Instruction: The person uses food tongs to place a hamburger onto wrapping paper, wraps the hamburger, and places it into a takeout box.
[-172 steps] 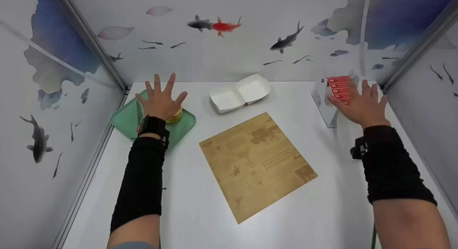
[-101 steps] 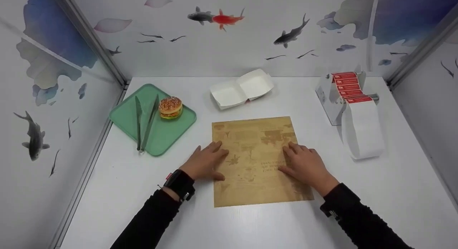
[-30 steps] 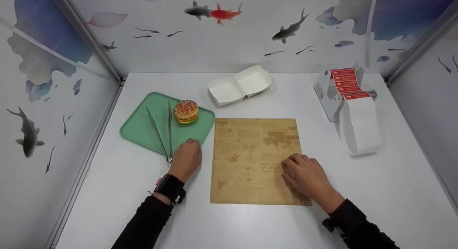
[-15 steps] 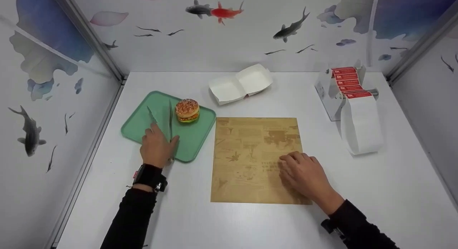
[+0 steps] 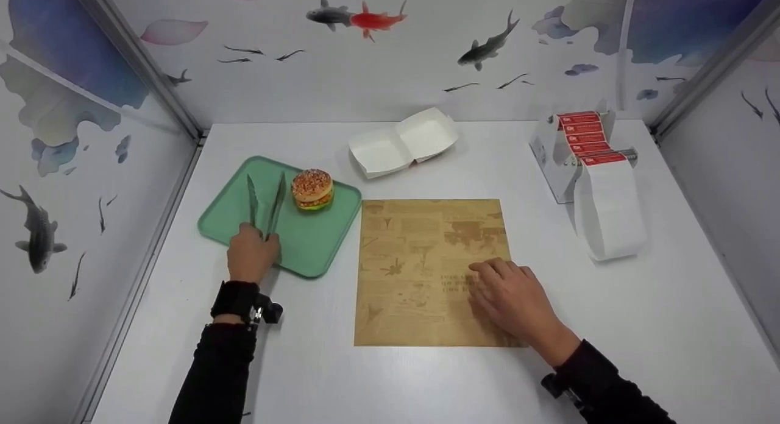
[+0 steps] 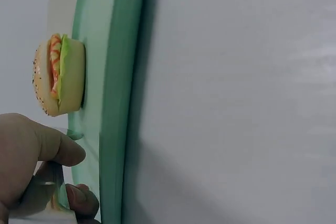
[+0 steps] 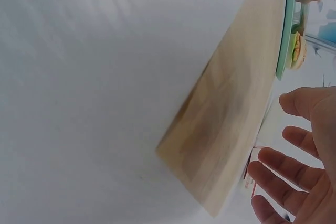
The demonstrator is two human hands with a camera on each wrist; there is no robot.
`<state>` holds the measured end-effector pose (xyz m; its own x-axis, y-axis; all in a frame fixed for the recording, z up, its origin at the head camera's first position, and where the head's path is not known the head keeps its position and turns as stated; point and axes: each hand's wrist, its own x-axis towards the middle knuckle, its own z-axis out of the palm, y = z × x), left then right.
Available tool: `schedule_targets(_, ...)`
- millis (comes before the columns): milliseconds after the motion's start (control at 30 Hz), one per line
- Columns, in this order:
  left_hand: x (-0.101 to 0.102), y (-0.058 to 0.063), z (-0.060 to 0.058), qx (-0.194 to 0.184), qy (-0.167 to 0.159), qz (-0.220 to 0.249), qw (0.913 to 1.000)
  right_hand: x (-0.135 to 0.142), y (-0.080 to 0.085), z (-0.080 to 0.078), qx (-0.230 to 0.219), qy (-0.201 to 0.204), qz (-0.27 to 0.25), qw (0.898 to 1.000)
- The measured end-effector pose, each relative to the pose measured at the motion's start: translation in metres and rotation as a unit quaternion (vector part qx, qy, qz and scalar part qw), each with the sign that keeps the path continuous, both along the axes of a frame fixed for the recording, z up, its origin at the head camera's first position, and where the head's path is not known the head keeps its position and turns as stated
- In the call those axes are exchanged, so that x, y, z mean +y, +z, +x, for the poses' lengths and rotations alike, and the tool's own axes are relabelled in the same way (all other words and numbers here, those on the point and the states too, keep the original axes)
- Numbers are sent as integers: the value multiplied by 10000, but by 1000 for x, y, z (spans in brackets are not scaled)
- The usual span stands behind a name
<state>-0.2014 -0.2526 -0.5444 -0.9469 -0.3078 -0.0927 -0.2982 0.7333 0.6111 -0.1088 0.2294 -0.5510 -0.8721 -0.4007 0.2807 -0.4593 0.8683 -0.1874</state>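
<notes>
Tray (image 5: 312,244) left of paper (image 5: 420,259)

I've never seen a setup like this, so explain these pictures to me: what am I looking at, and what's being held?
No robot here, just a person wearing cameras. The wide picture comes from one on the head, looking forward and down; the two close ones come from cameras on the wrists. On the white table are a green tray with a burger on it, a square of brown paper, an open white box and, at the far right, a label dispenser. The left hand grips metal tongs, their tips over the tray. The right hand is over the paper and holds nothing; I can't tell whether it touches the sheet.
</notes>
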Motion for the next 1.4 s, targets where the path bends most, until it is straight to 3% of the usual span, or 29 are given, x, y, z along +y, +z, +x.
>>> schedule_targets(267, 2, 13, 2, 727, 279, 667, 9947, -8, 8, -2, -462, -102, -217, 9986)
schedule_targets(400, 23, 24, 5, 1139, 102, 853, 9898, -16, 12, -3, -660, -84, -392, 9970)
schedule_targets(533, 56, 34, 14, 1383, -197, 1200, 9829, -26, 18, -5, -966, -9, -760, 9924)
schedule_targets(667, 101, 40, 26, 1662, -549, 1709, 9696, -39, 28, -7, -1703, 27, -1536, 9734)
schedule_targets(800, 147, 39, 42, 1878, -1015, 2258, 9505, -56, 38, -8, -2409, 83, -2414, 9400)
schedule_targets(967, 196, 31, 62, 1791, -1535, 2493, 9393, -79, 47, -12, -2734, 196, -3230, 9058)
schedule_targets(1100, 225, 24, 76, 1753, -1897, 2558, 9316, -93, 51, -14, -2706, 67, -3652, 8907)
schedule_targets(1200, 240, 17, 86, 1839, -2185, 2597, 9225, -100, 51, -13, -2608, -53, -3800, 8874)
schedule_targets(1400, 258, 7, 101, 2169, -2649, 2106, 9157, -104, 46, -10, -2567, -308, -4195, 8701)
